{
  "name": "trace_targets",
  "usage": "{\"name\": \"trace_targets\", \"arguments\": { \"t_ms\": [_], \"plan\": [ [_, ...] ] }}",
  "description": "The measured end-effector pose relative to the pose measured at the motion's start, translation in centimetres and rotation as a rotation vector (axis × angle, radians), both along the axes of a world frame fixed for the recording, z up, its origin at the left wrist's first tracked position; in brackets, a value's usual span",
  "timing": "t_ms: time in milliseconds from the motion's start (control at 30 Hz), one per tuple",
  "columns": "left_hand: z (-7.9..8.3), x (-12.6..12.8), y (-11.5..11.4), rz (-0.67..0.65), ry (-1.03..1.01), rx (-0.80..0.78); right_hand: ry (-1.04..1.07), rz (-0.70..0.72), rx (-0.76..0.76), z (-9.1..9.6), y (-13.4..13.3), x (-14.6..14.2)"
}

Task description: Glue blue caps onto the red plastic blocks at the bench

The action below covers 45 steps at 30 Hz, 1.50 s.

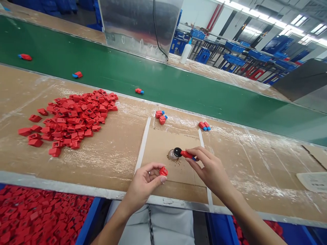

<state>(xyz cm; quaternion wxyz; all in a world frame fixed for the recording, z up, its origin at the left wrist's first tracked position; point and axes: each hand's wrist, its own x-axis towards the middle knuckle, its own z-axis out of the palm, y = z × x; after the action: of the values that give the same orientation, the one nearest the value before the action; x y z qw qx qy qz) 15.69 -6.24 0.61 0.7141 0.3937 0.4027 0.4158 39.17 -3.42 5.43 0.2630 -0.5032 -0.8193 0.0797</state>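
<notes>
factory hall stretches off beyond the far side, with blue crates (235,47) on metal racks to the right and a steel panel (140,27) standing over a green conveyor belt (107,73). three red-and-blue plastic parts (77,74) lie well apart on the belt, and a white plastic bottle (186,52) stands on the ledge beyond it. nearer, the desk (122,163) is topped with cardboard under clear film, with two white tape strips (143,144) marking off a patch in the middle.

on that patch, the right hand (211,166) has its fingers (196,153) closed narrowly around a red plastic stem (187,154). its round black end (177,152) touches a small round dish (171,156), and brown specks are scattered on the cardboard around it. what the dish holds is too small to tell. just left of this, the left hand (144,183), with a ring on one finger, pinches a small red plastic block (163,171) between thumb and fingers.

two small groups of red-and-blue parts (160,117) sit just beyond the patch. a large heap of red plastic blocks (71,119) covers the desk to the left, and more red blocks (38,214) fill a blue-edged bin at the near left.
</notes>
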Motion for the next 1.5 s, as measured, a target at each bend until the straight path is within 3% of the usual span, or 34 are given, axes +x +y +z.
{"name": "trace_targets", "arguments": {
  "t_ms": [700, 1000, 1300, 1500],
  "plan": [
    [-0.2, 0.0, -0.1, -0.009, -0.034, 0.004, -0.047, -0.006, 0.056, -0.5, 0.1, -0.2],
    [0.0, -0.1, -0.3, 0.007, -0.061, -0.004, -0.022, 0.008, 0.125, 0.9, 0.5, -0.7],
    [-0.2, 0.0, -0.2, 0.052, -0.126, -0.024, 0.010, 0.014, 0.100, 1.2, 0.6, -1.3],
    [-0.1, -0.1, -0.3, 0.050, -0.120, -0.038, 0.204, -0.014, -0.006, 2.2, -1.8, -3.3]
  ]
}}
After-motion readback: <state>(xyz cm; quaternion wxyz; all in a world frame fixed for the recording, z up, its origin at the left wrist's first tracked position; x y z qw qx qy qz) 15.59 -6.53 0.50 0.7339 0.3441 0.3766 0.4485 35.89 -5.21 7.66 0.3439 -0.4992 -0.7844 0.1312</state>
